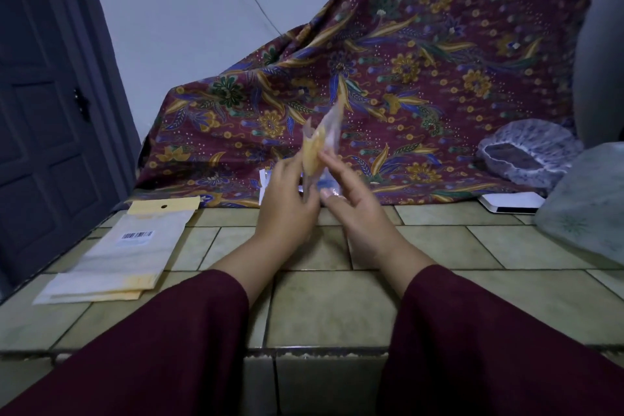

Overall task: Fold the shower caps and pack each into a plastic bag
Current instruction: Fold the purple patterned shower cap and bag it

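Both my hands are raised over the tiled counter [337, 307], holding a small clear plastic bag [322, 142] with a yellow header between them. My left hand [287, 203] grips its lower left side. My right hand [358, 209] pinches its lower right edge with thumb and fingertips. The bag is blurred and tilts up to the right; I cannot tell what is inside it. A white shower cap [526, 152] lies puffed open at the right, on the patterned cloth. A stack of flat plastic bags [118, 257] with yellow headers and a barcode label lies on the counter at the left.
A maroon batik cloth [422, 61] drapes over a bulky shape along the back. A white flat box [511, 203] pokes out beneath it at the right. A pale plastic bag [587, 206] sits at the right edge. A dark door [44, 111] stands at the left.
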